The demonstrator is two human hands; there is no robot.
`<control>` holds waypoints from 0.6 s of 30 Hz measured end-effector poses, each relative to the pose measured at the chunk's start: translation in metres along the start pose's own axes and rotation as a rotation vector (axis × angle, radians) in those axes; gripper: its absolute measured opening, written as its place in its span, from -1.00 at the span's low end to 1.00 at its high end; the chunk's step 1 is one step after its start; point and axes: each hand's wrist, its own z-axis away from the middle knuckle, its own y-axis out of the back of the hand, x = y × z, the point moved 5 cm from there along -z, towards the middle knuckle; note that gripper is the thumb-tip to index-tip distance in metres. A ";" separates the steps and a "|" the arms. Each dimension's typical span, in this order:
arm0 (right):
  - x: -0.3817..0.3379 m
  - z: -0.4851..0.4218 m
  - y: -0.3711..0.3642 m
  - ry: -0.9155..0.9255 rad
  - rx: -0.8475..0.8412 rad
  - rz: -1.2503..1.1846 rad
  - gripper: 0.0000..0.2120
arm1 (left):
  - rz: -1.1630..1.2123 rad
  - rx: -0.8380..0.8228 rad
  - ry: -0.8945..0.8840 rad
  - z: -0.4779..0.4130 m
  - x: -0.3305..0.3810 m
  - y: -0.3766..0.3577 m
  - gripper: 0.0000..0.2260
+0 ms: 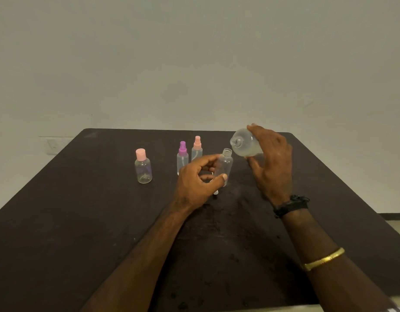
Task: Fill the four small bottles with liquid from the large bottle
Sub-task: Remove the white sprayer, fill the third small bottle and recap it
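Large bottle (244, 146): clear thin plastic, uncapped, tipped on its side in the air with the mouth pointing down-left, just above and right of the open bottle (226, 164). It looks part full, the liquid pooled in the lower belly. Judge it light, and the walls probably give under a squeeze; hold it at the belly and don't press.

Your right hand (271, 163) wraps its far end, thumb under, fingers over. Your left hand (198, 179) holds the open bottle by the lower body, thumb across the front, mouth clear. It is small, light and narrow-necked, so it would tip easily if let go.

Behind the left hand: purple sprayer (182, 159) and pink sprayer (197, 148), close together, capped. Pink-cap bottle (143, 168) stands apart, left. All upright on the dark bench (82, 210).
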 end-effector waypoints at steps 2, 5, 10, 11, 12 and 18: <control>0.000 0.000 0.001 0.032 0.015 0.011 -0.30 | 0.002 0.003 -0.002 0.000 -0.001 0.000 -0.55; 0.001 -0.001 0.002 0.058 0.022 0.031 -0.32 | 0.003 -0.007 0.008 0.000 -0.001 0.000 -0.55; 0.001 -0.002 0.004 0.083 0.029 0.045 -0.37 | 0.007 -0.005 -0.003 0.001 0.000 0.001 -0.56; 0.001 -0.002 0.005 0.088 0.032 0.049 -0.40 | 0.008 -0.006 -0.005 0.001 0.000 0.001 -0.56; 0.000 -0.003 0.005 0.093 0.036 0.052 -0.42 | 0.009 -0.008 -0.005 0.001 0.000 0.001 -0.57; 0.002 -0.005 0.005 0.102 0.017 0.088 -0.44 | 0.010 -0.019 -0.004 0.001 0.001 0.000 -0.56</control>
